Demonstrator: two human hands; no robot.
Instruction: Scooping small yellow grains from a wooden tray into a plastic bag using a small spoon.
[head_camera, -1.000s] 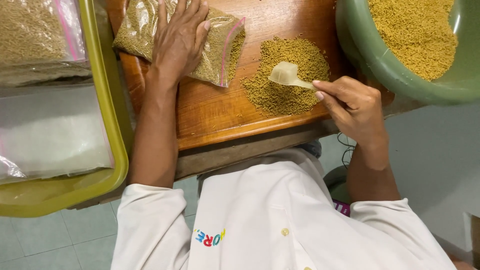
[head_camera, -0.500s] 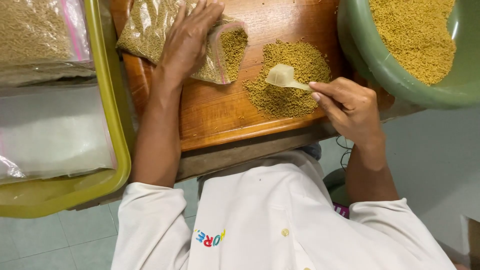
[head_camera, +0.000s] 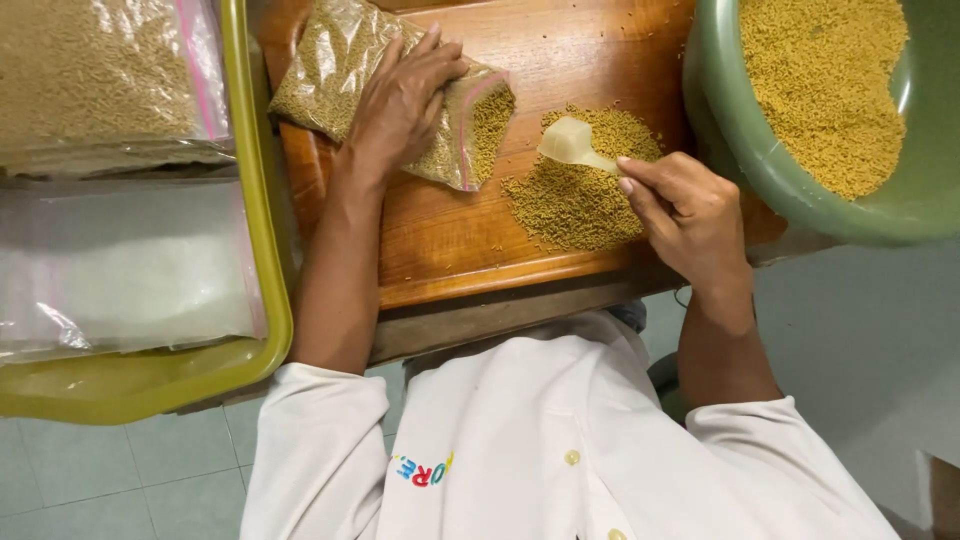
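A clear plastic bag of yellow-brown grain (head_camera: 350, 75) is pressed flat under the left hand (head_camera: 400, 100); a small cream plastic scoop (head_camera: 572, 145) is pinched by the right hand (head_camera: 685, 215), over the loose grain pile (head_camera: 575, 195).

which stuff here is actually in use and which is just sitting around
In use:
left hand pressing the part-filled clear bag
right hand holding the small pale scoop
loose grain pile on the wooden board

Lying about:
green bowl of grain
yellow-green tray holding a filled bag and empty clear bags
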